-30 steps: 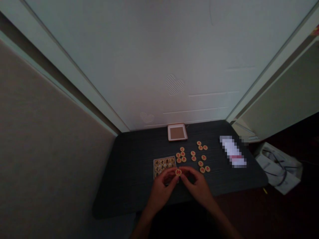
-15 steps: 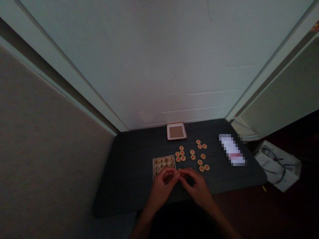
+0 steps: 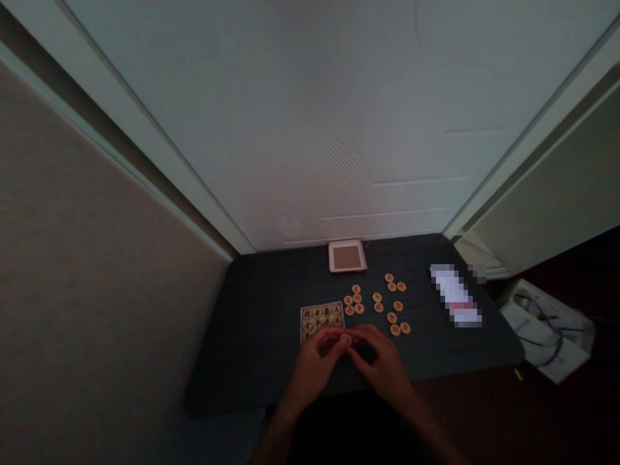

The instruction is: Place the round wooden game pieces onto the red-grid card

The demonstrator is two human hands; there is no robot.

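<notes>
My left hand (image 3: pixel 314 365) and my right hand (image 3: pixel 382 361) meet over the near middle of a dark table (image 3: pixel 252 336). Between their fingertips they pinch a small round wooden chess piece (image 3: pixel 345 338), seen edge-on. Just beyond my left hand lies a small square box (image 3: pixel 321 314) filled with black-marked round pieces; my fingers hide its near edge. Several loose round pieces with red marks (image 3: pixel 378 302) lie scattered on the table beyond my right hand.
A square lid or tray (image 3: pixel 347 257) with a pale rim lies at the table's back edge against the white wall. A blurred white item (image 3: pixel 456 297) lies at the right of the table. A white bag (image 3: pixel 547 326) sits on the floor at right.
The piece held between my fingers showed its red-marked face a second ago; now it is turned edge-on. My hands stay in the same place.
</notes>
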